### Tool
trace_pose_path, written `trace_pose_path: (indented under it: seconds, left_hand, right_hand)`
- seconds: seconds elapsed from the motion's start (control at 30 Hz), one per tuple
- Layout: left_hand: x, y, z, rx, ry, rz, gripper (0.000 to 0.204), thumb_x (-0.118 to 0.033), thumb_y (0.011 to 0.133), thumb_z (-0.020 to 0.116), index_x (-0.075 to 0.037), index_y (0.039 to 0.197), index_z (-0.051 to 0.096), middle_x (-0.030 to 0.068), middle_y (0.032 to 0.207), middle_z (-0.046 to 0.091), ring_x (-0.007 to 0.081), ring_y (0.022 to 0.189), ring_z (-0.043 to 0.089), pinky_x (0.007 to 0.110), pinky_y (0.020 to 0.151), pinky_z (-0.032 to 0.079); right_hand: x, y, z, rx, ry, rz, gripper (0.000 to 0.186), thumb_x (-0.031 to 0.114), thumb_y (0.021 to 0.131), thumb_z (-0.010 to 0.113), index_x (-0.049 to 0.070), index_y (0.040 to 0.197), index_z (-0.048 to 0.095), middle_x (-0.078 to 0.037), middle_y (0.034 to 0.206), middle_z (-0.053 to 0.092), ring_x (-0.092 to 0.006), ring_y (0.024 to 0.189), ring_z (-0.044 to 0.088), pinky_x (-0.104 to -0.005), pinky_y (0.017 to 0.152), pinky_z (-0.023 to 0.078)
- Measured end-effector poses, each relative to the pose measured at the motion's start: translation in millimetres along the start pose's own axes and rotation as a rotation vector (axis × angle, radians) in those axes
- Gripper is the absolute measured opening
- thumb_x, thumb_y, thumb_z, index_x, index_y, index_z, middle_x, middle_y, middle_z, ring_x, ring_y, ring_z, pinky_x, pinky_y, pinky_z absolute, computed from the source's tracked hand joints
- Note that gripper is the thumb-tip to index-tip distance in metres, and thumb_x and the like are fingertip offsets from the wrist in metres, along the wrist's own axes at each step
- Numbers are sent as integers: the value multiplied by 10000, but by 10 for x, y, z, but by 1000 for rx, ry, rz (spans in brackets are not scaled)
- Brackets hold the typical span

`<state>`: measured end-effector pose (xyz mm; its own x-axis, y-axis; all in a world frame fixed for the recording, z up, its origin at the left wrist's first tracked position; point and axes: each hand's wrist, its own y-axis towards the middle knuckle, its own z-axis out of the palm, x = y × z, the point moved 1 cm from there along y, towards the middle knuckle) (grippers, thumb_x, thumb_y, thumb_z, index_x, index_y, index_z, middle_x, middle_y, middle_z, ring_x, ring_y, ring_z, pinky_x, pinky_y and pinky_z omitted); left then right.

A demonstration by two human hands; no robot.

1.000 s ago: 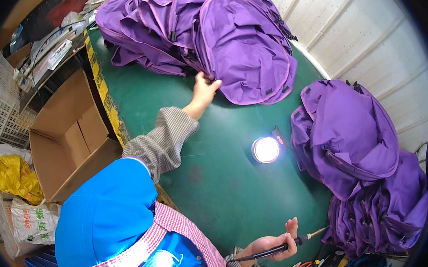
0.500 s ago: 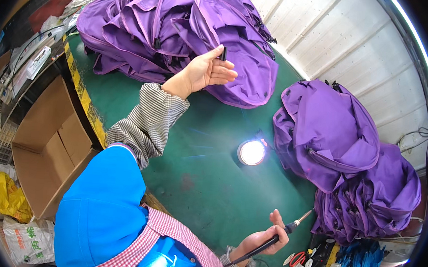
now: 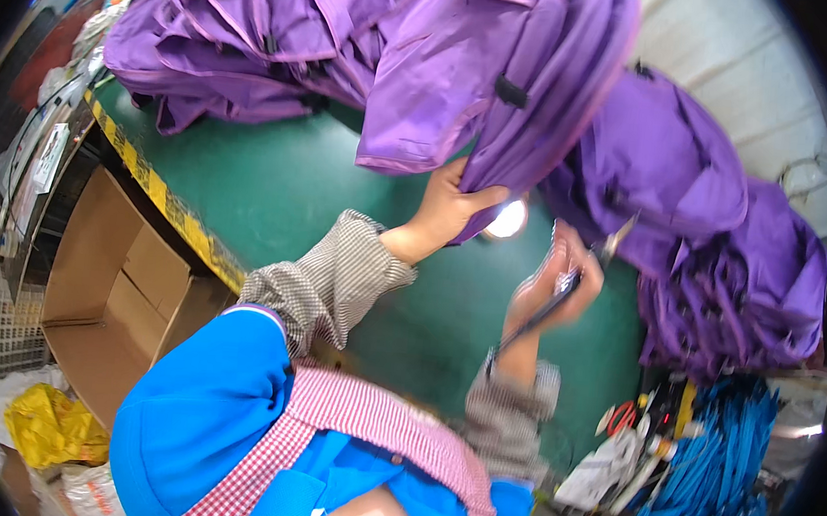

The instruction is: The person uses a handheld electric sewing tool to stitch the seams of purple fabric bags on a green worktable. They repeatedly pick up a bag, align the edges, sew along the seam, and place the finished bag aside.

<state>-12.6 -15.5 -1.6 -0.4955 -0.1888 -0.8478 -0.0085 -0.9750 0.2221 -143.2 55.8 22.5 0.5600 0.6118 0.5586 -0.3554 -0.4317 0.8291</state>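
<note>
My left hand (image 3: 448, 211) is closed on the lower edge of a purple fabric bag (image 3: 530, 94) with pink-toned piping. The bag hangs folded above the green table, and a black plastic fitting (image 3: 511, 91) shows on its side. In my right hand (image 3: 561, 278), blurred by motion, is a soldering iron (image 3: 564, 293) with a black handle, a cord and a metal tip pointing up and right. The tip is near the purple bags on the right; whether it touches them I cannot tell. A bright round lamp (image 3: 507, 220) shines on the table between my hands, partly covered.
A heap of purple bags (image 3: 247, 35) lies at the far left, and a second stack (image 3: 733, 280) stands at the right. An open cardboard box (image 3: 97, 255) sits beyond the table's yellow-and-black taped edge (image 3: 159, 188). Blue strips (image 3: 715, 471) and red-handled scissors (image 3: 622, 418) are at the lower right.
My left hand has closed on a purple bag and drawn it rightward and nearer, over the lamp. The right hand has risen toward it with the soldering iron. The view has shifted slightly.
</note>
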Motion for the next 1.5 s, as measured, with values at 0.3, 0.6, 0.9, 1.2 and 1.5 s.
trace_pose_path:
  seconds: [0.3,0.6,0.9,1.2,1.5]
  left_hand:
    - [366,-459,-96,18,-63,-313,375,-29,772,734,4,1121,598,56,1008,656,147,892,621,284,816,494]
    - [295,-436,-98,174,128,-266,381,-50,743,779,26,1081,621,70,997,676,119,860,630,253,776,508]
    - [405,-457,-97,163,80,-226,301,-40,762,767,32,1029,649,60,960,686,119,830,641,261,755,525]
    - [451,-439,-20,208,93,-257,312,-64,787,748,25,1063,635,81,1000,680,138,881,642,272,810,508]
    - [429,-433,-54,257,74,-255,255,-63,797,735,-1,1026,642,39,950,677,120,836,634,271,779,507]
  right_hand:
    - [-288,-39,173,-123,93,113,346,-16,807,702,61,974,408,-40,871,479,-86,687,433,-202,583,390]
    - [-349,22,162,6,32,164,409,-33,744,727,67,994,420,-1,776,456,-72,683,456,-197,603,418]
    - [119,-231,-345,-2,-356,-182,385,330,949,559,-23,1104,553,-93,879,611,-208,702,548,-307,658,447]
    - [183,-768,-628,203,-243,-219,82,137,791,559,73,781,610,-23,588,480,-185,554,444,-371,740,422]
    - [225,-627,-525,284,-279,-203,85,117,807,598,57,865,614,-45,659,543,-193,593,507,-385,759,457]
